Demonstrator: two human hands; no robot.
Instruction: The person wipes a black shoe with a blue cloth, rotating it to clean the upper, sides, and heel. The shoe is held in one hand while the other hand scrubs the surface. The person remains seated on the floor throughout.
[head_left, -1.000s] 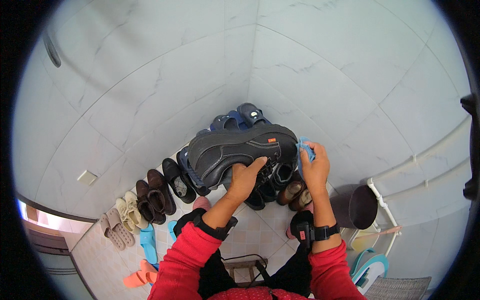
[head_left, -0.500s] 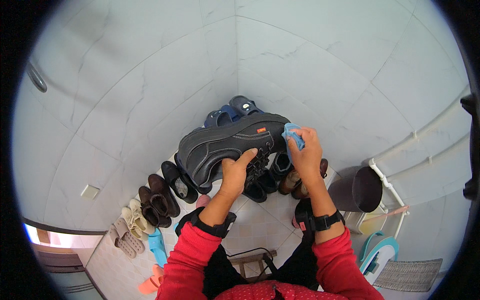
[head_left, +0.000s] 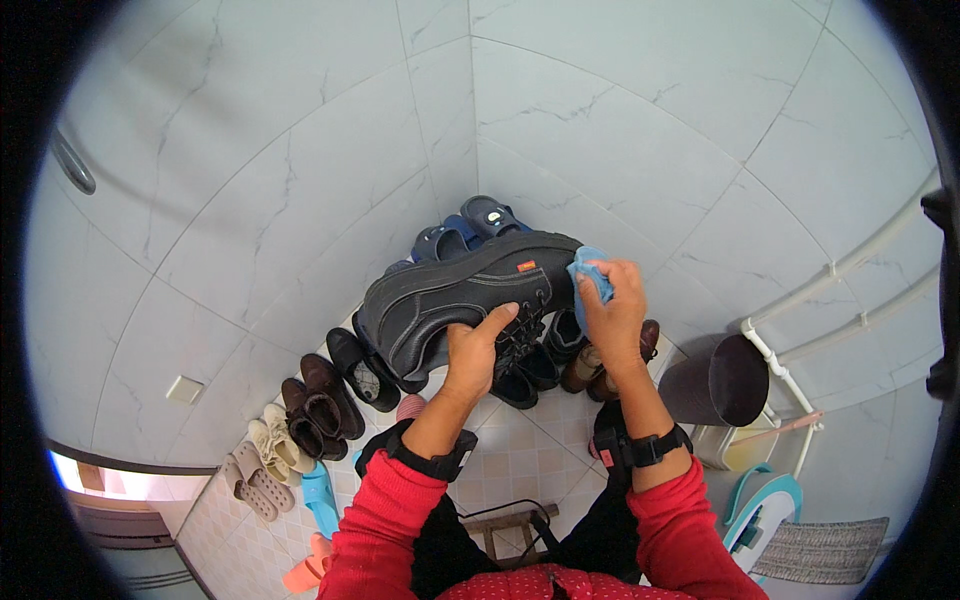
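Observation:
A black lace-up shoe (head_left: 440, 290) with a thick sole and a small orange tag is held up, turned on its side, toe to the right. My left hand (head_left: 474, 358) grips it at the opening, thumb on the upper near the laces, the other fingers hidden inside or behind. In my right hand (head_left: 617, 310) a light blue cloth (head_left: 588, 272) is pinched and pressed against the shoe's toe. Behind the shoe, dark blue slippers (head_left: 488, 216) stand in the wall corner.
Brown shoes (head_left: 330, 392), cream shoes (head_left: 285, 440), beige clogs (head_left: 262, 482), blue slippers (head_left: 319, 497) and orange slippers (head_left: 308, 566) line the left wall. More shoes (head_left: 585, 368) stand along the right, by a dark bucket (head_left: 715, 380) and white pipes (head_left: 775, 360). A wooden stool (head_left: 510, 525) is between my legs.
Both hands keep their hold on the shoe and cloth. The whole view has shifted slightly; the cloth stays at the toe.

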